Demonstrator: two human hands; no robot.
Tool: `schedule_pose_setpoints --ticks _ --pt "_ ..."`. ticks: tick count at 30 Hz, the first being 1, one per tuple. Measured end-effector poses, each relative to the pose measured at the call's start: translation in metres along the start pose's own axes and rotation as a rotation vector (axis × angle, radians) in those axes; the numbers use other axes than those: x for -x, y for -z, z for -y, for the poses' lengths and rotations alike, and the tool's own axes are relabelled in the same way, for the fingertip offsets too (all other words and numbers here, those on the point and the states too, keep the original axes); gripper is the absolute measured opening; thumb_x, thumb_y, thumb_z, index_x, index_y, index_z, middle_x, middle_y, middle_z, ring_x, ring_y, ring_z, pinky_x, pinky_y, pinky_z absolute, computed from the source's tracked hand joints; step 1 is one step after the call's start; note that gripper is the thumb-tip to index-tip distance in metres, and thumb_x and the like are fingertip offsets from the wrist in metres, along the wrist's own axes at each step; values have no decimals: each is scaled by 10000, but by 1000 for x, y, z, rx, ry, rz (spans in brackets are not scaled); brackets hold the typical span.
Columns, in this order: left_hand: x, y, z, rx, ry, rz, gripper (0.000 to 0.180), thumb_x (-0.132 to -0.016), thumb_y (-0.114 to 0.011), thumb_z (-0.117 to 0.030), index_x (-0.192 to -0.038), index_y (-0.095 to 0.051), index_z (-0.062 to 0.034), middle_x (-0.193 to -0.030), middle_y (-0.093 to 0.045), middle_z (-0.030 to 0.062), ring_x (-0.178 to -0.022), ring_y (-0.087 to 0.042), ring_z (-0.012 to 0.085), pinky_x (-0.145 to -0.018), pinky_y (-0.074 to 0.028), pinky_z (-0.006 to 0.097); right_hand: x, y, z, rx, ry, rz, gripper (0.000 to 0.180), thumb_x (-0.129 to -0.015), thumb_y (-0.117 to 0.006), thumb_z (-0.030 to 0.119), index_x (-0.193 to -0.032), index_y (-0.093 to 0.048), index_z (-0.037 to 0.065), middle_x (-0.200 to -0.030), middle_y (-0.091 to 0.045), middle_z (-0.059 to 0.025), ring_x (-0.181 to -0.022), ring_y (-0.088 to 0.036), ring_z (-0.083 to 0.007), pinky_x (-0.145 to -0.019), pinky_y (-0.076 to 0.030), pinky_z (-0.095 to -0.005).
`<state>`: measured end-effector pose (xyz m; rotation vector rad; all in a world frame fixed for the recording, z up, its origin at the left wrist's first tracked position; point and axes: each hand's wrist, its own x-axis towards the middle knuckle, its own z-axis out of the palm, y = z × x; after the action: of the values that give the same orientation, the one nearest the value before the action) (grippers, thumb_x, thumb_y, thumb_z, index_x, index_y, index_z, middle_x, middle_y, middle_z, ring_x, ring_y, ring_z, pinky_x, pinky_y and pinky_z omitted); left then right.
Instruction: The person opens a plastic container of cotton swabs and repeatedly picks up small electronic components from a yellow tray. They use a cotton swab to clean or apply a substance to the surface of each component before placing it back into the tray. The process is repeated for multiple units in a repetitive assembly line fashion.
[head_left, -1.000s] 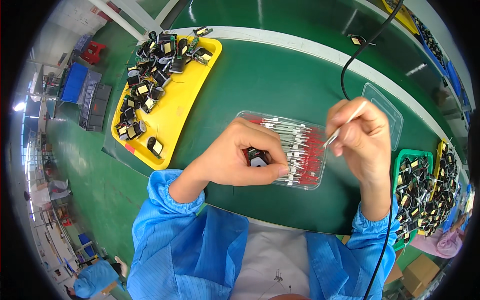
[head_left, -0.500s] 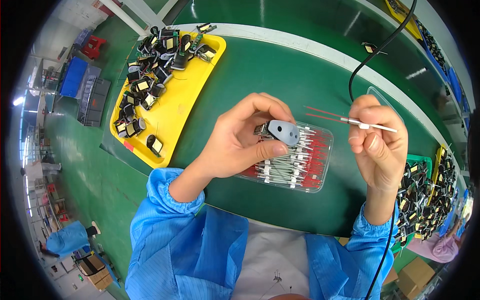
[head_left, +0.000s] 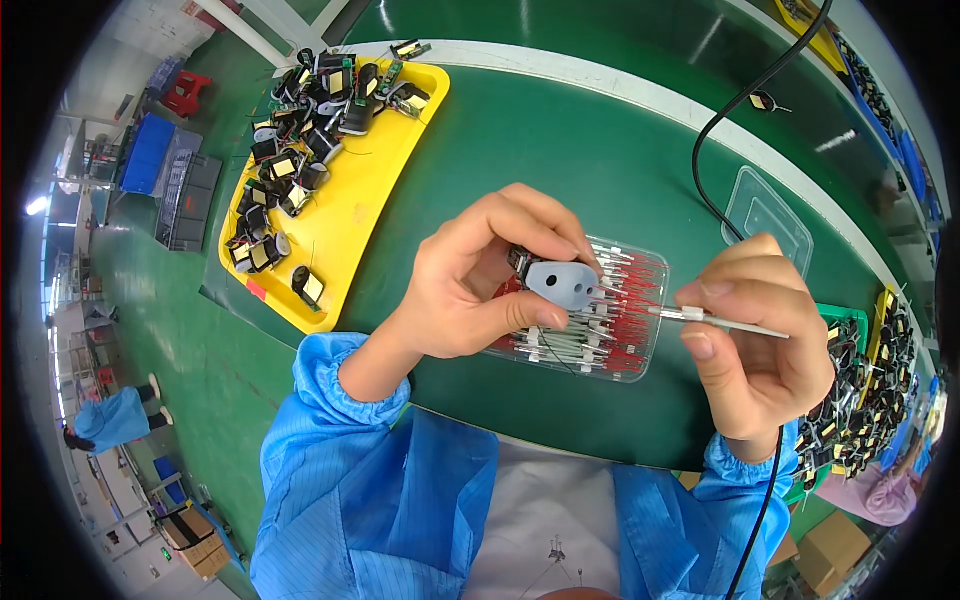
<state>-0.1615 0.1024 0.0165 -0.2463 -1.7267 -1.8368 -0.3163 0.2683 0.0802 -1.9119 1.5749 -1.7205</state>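
My left hand (head_left: 470, 275) grips a small housing (head_left: 556, 283) with a grey end face that has several round holes and a black body behind. Between thumb and fingers of my right hand (head_left: 765, 350) is a slim white probe with red leads (head_left: 690, 315). Its leads point left at the grey face; I cannot tell whether their tips enter a hole. Under both hands lies a clear plastic box (head_left: 640, 378) full of similar white probes with red leads. The black body is partly hidden by my left fingers.
A yellow tray (head_left: 365, 225) with many black housings and circuit boards stands at the left. A clear lid (head_left: 768, 215) lies behind my right hand. A black cable (head_left: 705, 150) hangs on the right, where a green bin (head_left: 855, 322) holds more housings.
My right hand has come down and turned, bringing the red leads up to the grey housing. The housing tilted slightly in my left hand. A part on the far green surface moved right.
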Motion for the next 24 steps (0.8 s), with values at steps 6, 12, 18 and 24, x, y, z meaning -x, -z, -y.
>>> schedule_pose_setpoints --ticks 6,12,18,24 --pt "-1 0 0 0 -3 21 404 -753 -776 -108 -1034 -504 -6 -1054 -546 193 -941 -637 313 -797 -557 396 -1 1 1 -20 7 40 233 -790 -681 24 -988 -567 -24 -871 -617 -147 -746 -549 -215 -639 -430 -325" --pt "0 1 0 -1 -15 27 388 -757 -770 -92 -1028 -508 -2 -1047 -548 195 -947 -634 315 -808 -553 408 -3 0 1 17 10 41 215 -780 -678 8 -966 -575 -24 -862 -625 -149 -716 -555 -216 -632 -429 -330" --pt "1 1 0 0 -16 13 389 -755 -772 -90 -1030 -511 -2 -1048 -547 196 -946 -634 317 -807 -552 404 -3 -3 3 50 83 48 229 -753 -691 -20 -950 -575 -30 -849 -627 -162 -694 -576 -233 -608 -435 -332" --pt "0 1 3 -17 -42 27 386 -759 -768 -85 -1039 -515 -2 -1051 -546 195 -949 -634 319 -803 -553 401 -2 -9 8 113 88 44 240 -723 -700 -56 -929 -581 -28 -841 -629 -174 -686 -584 -248 -601 -450 -328"
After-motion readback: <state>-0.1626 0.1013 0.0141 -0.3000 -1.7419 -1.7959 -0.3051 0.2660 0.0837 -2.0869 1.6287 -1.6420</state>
